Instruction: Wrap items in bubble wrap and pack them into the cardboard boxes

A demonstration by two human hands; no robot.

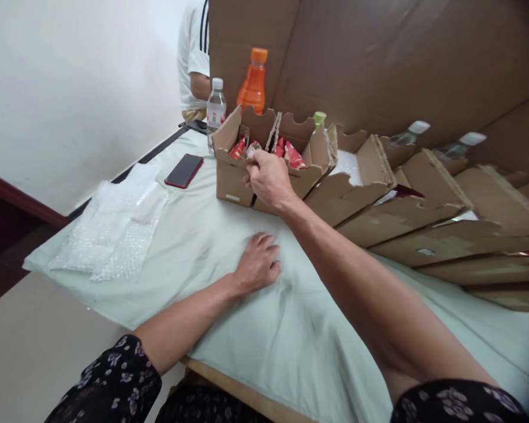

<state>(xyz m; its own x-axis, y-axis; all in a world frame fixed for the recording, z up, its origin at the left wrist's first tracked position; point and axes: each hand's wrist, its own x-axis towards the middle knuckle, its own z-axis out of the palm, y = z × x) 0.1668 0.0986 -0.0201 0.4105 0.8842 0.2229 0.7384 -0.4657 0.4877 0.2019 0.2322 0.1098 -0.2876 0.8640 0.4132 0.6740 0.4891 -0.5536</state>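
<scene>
My right hand (271, 179) reaches over the front wall of the leftmost cardboard box (233, 176). Its fingers are pinched at a small white-and-pink packet (253, 148), whose lower part is hidden behind them. Beside that packet, in the same box, lies a red packet (238, 148). Further red packets (294, 155) fill part of the box just to the right. My left hand (258, 262) rests palm down on the pale green cloth (203, 235), fingers loosely apart and holding nothing.
More cardboard boxes (401, 217) run off to the right. Behind stand a water bottle (216, 108), an orange drink bottle (253, 88) and a cardboard panel (357, 64). Bubble wrap (114, 223) and a phone (184, 171) lie left. Another person's arm (200, 86) shows at the back.
</scene>
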